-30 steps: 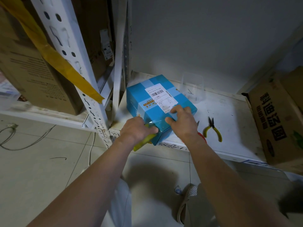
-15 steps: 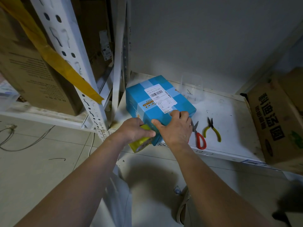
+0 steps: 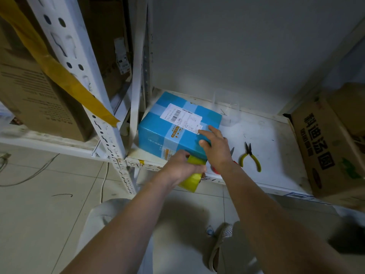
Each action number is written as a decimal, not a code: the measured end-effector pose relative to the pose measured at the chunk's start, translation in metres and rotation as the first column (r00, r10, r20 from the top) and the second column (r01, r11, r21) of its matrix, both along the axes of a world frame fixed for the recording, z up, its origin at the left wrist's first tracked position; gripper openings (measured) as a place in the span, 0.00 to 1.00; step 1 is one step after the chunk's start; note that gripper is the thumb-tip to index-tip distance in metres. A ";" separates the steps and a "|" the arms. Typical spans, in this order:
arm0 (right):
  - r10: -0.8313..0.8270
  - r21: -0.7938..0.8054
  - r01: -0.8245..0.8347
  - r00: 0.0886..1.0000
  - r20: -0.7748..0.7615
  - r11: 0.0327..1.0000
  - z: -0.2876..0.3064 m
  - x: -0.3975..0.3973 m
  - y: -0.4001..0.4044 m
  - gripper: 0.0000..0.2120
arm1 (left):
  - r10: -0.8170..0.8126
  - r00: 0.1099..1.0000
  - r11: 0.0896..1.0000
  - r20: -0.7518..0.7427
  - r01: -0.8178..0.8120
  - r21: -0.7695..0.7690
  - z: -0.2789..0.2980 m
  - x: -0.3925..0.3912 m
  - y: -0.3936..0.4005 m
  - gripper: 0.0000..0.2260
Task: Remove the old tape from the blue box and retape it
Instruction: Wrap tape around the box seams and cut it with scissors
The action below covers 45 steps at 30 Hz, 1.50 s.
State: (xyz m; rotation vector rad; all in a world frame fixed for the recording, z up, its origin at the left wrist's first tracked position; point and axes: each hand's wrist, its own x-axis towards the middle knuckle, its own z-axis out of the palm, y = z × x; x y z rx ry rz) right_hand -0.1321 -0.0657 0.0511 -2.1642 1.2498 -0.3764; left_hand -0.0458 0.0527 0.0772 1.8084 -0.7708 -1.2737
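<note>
We see the white shelf (image 3: pixel 266 147) carrying the blue box (image 3: pixel 171 127) at its left front corner. Our right hand (image 3: pixel 216 147) rests flat, fingers straight, on the box's near top edge; our left hand (image 3: pixel 181 169) grips the yellow tape roll (image 3: pixel 192 175) just below that corner. Yellow-handled pliers (image 3: pixel 250 159) lie right of the box.

The left hand (image 3: pixel 182 167) is curled in a grip; just beside it, the right hand (image 3: pixel 216 148) reaches forward, fingers extended.
</note>
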 end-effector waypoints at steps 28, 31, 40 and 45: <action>-0.386 0.197 0.337 0.861 0.330 0.920 -0.033 -0.040 -0.002 0.22 | 0.136 0.988 0.986 -0.069 -0.128 0.108 -0.021 0.001 -0.013 0.13; -0.543 -0.006 0.543 0.838 -0.053 0.840 -0.059 -0.064 -0.008 0.15 | 0.129 0.980 0.986 -0.149 -0.111 0.127 -0.026 0.003 -0.010 0.13; -0.528 -0.051 0.564 0.733 -0.430 0.824 -0.086 -0.060 -0.020 0.31 | 0.131 0.970 0.988 -0.203 -0.111 0.110 -0.034 0.012 -0.007 0.12; -0.488 0.040 0.557 0.759 -0.431 0.830 -0.079 -0.055 -0.019 0.20 | 0.139 0.981 0.987 -0.135 -0.126 0.100 -0.035 0.010 -0.009 0.14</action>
